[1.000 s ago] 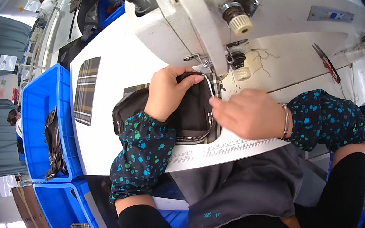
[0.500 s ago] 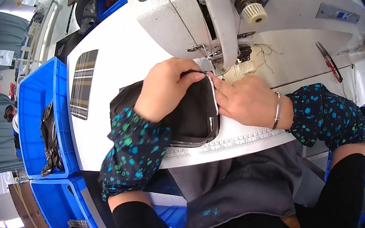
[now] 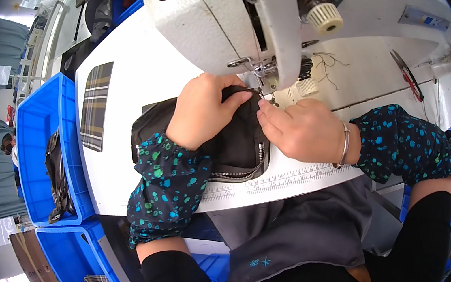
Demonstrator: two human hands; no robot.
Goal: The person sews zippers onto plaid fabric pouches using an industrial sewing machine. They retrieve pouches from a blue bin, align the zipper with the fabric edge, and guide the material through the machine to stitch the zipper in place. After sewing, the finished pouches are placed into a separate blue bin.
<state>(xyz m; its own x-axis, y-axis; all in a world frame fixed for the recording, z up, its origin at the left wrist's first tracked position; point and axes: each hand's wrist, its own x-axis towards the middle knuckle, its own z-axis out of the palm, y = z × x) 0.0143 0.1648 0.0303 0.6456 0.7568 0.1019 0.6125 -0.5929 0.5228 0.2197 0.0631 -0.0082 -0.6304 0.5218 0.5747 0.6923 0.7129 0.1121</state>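
Under the needle area of the white sewing machine (image 3: pixel 207 21) lies a black fabric piece (image 3: pixel 230 134), with a metal zipper (image 3: pixel 236 174) curving along its near edge. My left hand (image 3: pixel 203 109) lies over its far left part, thumb and fingers closed on the far edge close to the presser foot (image 3: pixel 268 83). From the right, my right hand (image 3: pixel 305 129) reaches to the piece's right edge. Its thumb and forefinger are pinched together at the corner beside the foot, and the other fingers are curled.
A plaid fabric piece (image 3: pixel 98 107) lies on the white table's left side. Blue bins (image 3: pixel 78 186) stand left, holding dark and plaid pieces. Red-handled scissors (image 3: pixel 408 75) and loose thread (image 3: pixel 331 67) lie right. A printed ruler (image 3: pixel 295 180) runs along the front edge.
The white strip along the fabric's right edge has gone out of sight. My right fingertips have drawn into a tighter pinch at the corner; my left hand keeps its hold.
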